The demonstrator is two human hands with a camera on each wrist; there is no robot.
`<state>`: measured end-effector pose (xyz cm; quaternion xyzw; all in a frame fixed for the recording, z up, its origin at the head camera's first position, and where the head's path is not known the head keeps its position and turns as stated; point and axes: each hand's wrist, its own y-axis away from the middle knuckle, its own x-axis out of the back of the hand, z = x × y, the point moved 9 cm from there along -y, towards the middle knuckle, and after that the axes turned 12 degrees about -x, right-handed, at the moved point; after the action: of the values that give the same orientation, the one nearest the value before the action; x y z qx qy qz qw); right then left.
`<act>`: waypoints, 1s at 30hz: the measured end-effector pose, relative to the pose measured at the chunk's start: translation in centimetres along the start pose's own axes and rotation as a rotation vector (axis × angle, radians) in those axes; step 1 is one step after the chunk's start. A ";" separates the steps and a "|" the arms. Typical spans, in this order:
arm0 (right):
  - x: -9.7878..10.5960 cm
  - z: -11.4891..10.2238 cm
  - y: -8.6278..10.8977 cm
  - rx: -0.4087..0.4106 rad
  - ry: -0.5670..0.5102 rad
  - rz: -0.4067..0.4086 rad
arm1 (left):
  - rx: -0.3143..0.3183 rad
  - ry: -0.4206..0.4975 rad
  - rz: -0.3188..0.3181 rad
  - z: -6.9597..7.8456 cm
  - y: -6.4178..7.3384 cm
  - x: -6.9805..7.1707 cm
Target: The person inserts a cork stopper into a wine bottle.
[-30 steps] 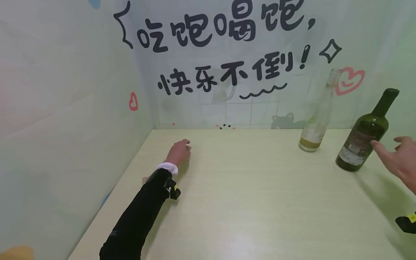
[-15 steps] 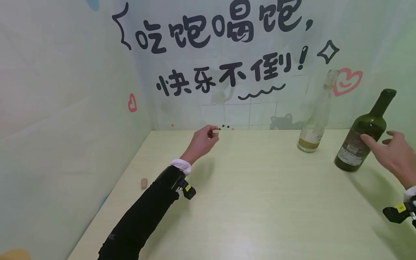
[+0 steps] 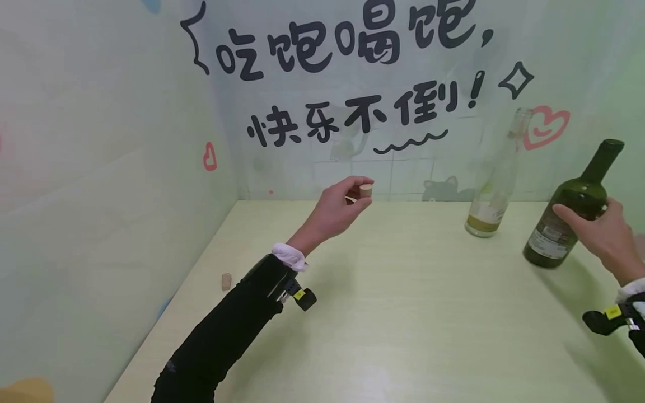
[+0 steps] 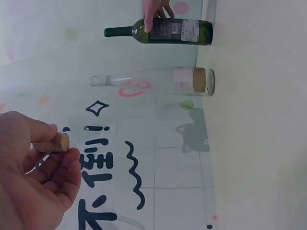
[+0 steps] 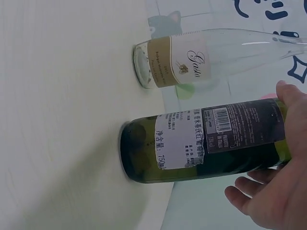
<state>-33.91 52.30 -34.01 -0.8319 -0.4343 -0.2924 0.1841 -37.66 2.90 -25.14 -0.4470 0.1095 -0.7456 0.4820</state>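
Note:
My left hand (image 3: pixel 339 206) pinches a cork (image 3: pixel 366 191) between thumb and fingers, raised above the table. In the left wrist view the cork (image 4: pixel 59 142) sticks out past the fingertips. My right hand (image 3: pixel 604 235) is around the upper body of a green wine bottle (image 3: pixel 549 240), thumb across its front and some fingers behind it. That bottle (image 5: pixel 177 163) stands upright on the table, with a white label and a dark one showing. Beside it stands a clear glass bottle (image 3: pixel 486 211) with a cream and gold label (image 5: pixel 189 57), its mouth uncovered.
A second cork (image 3: pixel 226 281) stands on the pale table (image 3: pixel 393 313) at the left, close to my left forearm. A printed backdrop (image 3: pixel 302 151) rises behind the table and along its left side.
My left hand has risen from the table and moved right, with the cork now plainly in its fingers. My right hand has moved left and closed around the green wine bottle.

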 end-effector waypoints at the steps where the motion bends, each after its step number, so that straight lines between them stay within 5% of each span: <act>1: -0.1 0.0 -0.1 0.001 -0.020 0.000 | -0.015 0.006 0.000 0.4 0.0 -0.1; 11: -0.5 0.1 -0.5 -0.002 -0.153 0.031 | -0.079 0.030 -0.022 3.8 -0.1 -0.4; 16: -1.1 -0.3 -0.4 0.050 -0.164 0.052 | -0.088 0.030 -0.024 4.2 -0.1 -0.2; 30: -3.7 -4.4 2.7 0.230 -0.308 -0.086 | -0.099 0.013 0.007 4.6 0.1 0.8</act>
<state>-34.76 46.06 -33.23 -0.8208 -0.5232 -0.1177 0.1966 -34.12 3.44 -22.09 -0.4652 0.1512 -0.7403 0.4612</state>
